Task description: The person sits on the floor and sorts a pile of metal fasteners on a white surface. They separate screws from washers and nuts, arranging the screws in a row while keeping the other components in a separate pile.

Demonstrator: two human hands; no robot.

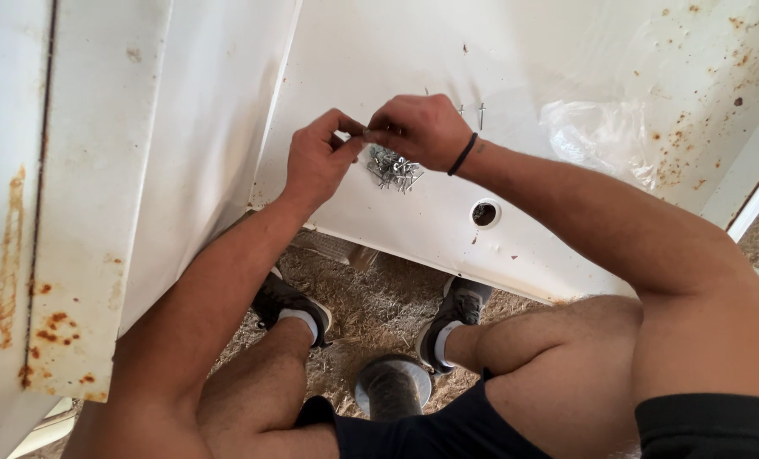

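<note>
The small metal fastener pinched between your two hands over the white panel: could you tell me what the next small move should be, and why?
Probably pull the fastener free of the other hand: the left hand and right hand both pinch it at their fingertips, just above the loose pile of fasteners on the white panel. Its exact type is too small to tell.

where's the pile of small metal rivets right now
The pile of small silver metal rivets lies on the white metal panel near the middle of the head view, just below the right hand, above the round hole.
</note>
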